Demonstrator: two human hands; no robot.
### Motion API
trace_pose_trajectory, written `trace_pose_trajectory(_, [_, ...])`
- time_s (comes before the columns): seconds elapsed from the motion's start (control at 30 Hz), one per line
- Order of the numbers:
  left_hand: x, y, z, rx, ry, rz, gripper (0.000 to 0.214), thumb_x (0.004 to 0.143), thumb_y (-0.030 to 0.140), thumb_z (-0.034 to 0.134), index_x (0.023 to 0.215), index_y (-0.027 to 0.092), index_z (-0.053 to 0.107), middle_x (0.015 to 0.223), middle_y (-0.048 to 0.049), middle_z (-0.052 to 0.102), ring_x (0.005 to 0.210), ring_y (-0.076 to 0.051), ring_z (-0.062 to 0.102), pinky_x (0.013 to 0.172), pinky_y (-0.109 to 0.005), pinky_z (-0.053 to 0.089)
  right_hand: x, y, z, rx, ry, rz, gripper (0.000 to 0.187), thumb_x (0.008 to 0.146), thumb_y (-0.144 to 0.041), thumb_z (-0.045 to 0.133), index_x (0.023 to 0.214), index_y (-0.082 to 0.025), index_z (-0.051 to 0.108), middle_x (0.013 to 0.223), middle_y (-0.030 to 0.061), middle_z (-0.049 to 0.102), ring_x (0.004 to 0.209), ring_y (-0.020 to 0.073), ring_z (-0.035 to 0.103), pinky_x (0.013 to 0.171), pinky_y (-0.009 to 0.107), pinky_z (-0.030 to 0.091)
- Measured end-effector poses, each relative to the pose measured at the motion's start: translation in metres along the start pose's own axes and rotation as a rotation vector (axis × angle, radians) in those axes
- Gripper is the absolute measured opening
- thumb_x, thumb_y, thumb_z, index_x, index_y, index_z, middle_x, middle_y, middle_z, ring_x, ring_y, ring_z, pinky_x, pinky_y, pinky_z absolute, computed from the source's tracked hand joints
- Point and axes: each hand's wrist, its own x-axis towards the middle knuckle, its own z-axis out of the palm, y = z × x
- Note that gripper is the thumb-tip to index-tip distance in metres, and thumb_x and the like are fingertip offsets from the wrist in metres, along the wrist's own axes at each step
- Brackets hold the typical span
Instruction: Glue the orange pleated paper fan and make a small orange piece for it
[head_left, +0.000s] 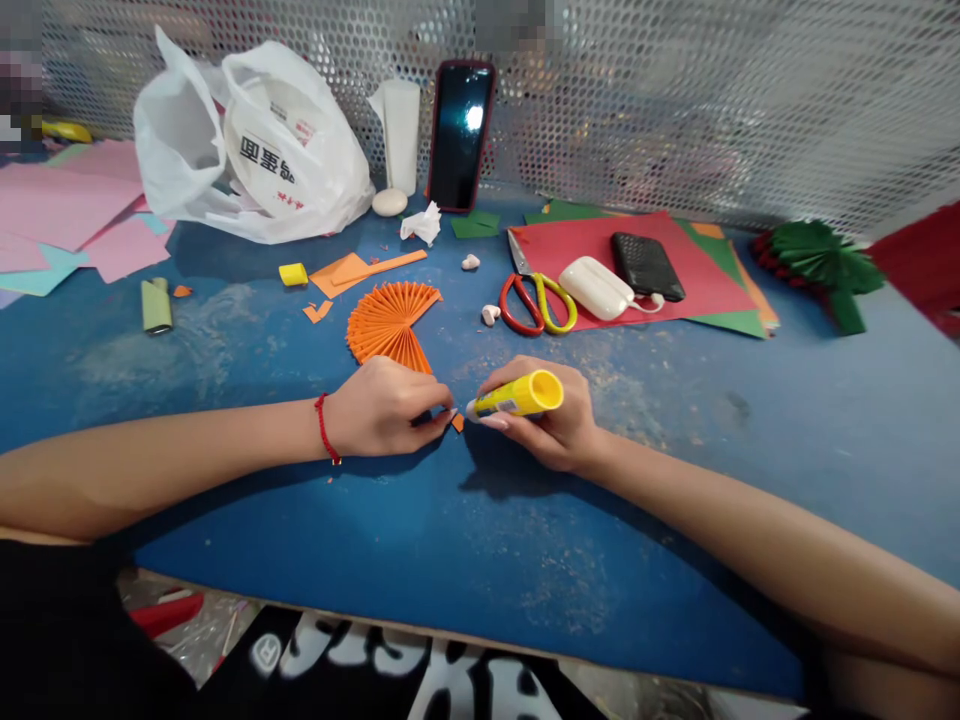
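Blue counter (675, 480), scuffed and smeared white, with mesh (675, 100) behind it; whatever is past the mesh is too blurred to read.

- Landmark: orange pleated fan (390, 322), lying flat, about half open. Its lower point runs under the left hand (379, 408), so the tip is hidden.
- Left hand: just below the fan, fingers pressed together in a pinch on a small orange scrap (457, 422). Only a corner shows, and I can't tell if it's joined to the fan. Red bracelet (324, 428) on the wrist.
- Right hand (551, 425): below-right of the fan, wrapped around a yellow glue stick (517, 397). The stick lies near-horizontal, its pale end at the scrap. Contact can't be confirmed.
- Right of the fan: scissors (536, 303), then a red sheet (600, 245) carrying a white case (598, 288) and a black phone (646, 265). The sheets beneath show only their edges.
- Far right of the fan: green folded piece (817, 260) with its red part mostly covered, and more red paper cut off by the frame.
- Behind the fan: upright phone (460, 135) against the mesh, screen dark. White bag (247, 150), contents hidden, print partly legible.
- Left of the fan: yellow cap (292, 274), green lighter (156, 305), pink paper (67, 205) cut off at the edge.
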Motion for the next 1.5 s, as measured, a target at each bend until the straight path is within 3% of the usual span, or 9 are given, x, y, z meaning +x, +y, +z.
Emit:
trace_pose_trajectory(0.13, [0.002,0.002,-0.001,-0.103,0.037,-0.033,0.011,0.086,0.019,0.061,0.084,0.012,0.069,0.053,0.0039,0.059,0.046,-0.007,0.05,0.048,-0.02,0.034,0.001,0.001,0.004,-0.08,-0.075,0.02,0.031,0.097,-0.045,0.053,0.084,-0.018,0.061,0.073,0.0049,0.069,0.065,0.0162,0.065,0.06,0.028,0.05])
trace_pose_trajectory(0.3, [0.002,0.001,-0.002,-0.24,0.277,-0.123,0.013,0.082,0.019,0.058,0.084,0.012,0.068,0.045,0.0077,0.05,0.038,-0.004,0.043,0.046,-0.017,0.035,0.006,-0.002,0.009,-0.117,-0.08,0.043,0.036,0.097,-0.05,0.051,0.08,-0.018,0.06,0.072,0.0041,0.066,0.063,0.0156,0.061,0.06,0.028,0.046])
trace_pose_trajectory(0.47, [0.002,-0.002,-0.005,-0.28,0.352,-0.203,0.015,0.086,0.022,0.058,0.084,0.013,0.07,0.046,0.0066,0.05,0.04,-0.004,0.043,0.045,-0.018,0.034,0.013,-0.006,0.015,-0.189,-0.187,0.045,0.039,0.098,-0.052,0.049,0.079,-0.019,0.056,0.065,0.0013,0.059,0.058,0.0142,0.052,0.055,0.027,0.038])
trace_pose_trajectory(0.6, [0.004,-0.002,-0.004,-0.324,0.347,-0.192,0.017,0.087,0.023,0.059,0.085,0.011,0.071,0.046,0.0066,0.049,0.041,-0.003,0.042,0.046,-0.017,0.033,0.015,-0.007,0.015,-0.173,-0.219,0.032,0.036,0.099,-0.048,0.049,0.08,-0.019,0.053,0.065,0.0005,0.056,0.057,0.0139,0.048,0.054,0.027,0.034])
trace_pose_trajectory(0.83, [0.005,-0.007,0.003,-0.339,0.413,-0.204,0.016,0.085,0.02,0.06,0.082,0.01,0.072,0.044,0.0078,0.047,0.04,-0.003,0.04,0.044,-0.015,0.032,0.012,-0.007,0.015,-0.057,-0.257,0.06,0.032,0.099,-0.048,0.049,0.087,-0.018,0.055,0.072,0.002,0.06,0.064,0.015,0.052,0.061,0.027,0.039])
trace_pose_trajectory(1.07, [0.006,-0.007,0.002,-0.342,0.403,-0.211,0.015,0.084,0.018,0.06,0.083,0.011,0.073,0.045,0.0082,0.047,0.04,-0.003,0.04,0.045,-0.015,0.032,0.012,-0.005,0.016,-0.065,-0.261,0.065,0.037,0.099,-0.051,0.046,0.087,-0.017,0.055,0.078,0.0059,0.065,0.069,0.0174,0.056,0.065,0.03,0.043])
trace_pose_trajectory(1.5, [0.004,-0.008,0.001,-0.329,0.382,-0.181,0.017,0.085,0.019,0.06,0.084,0.01,0.074,0.045,0.0077,0.047,0.04,-0.004,0.04,0.045,-0.015,0.033,0.01,-0.007,0.016,-0.092,-0.263,0.056,0.04,0.1,-0.051,0.043,0.082,-0.017,0.056,0.075,0.0051,0.065,0.068,0.0169,0.055,0.063,0.03,0.04])
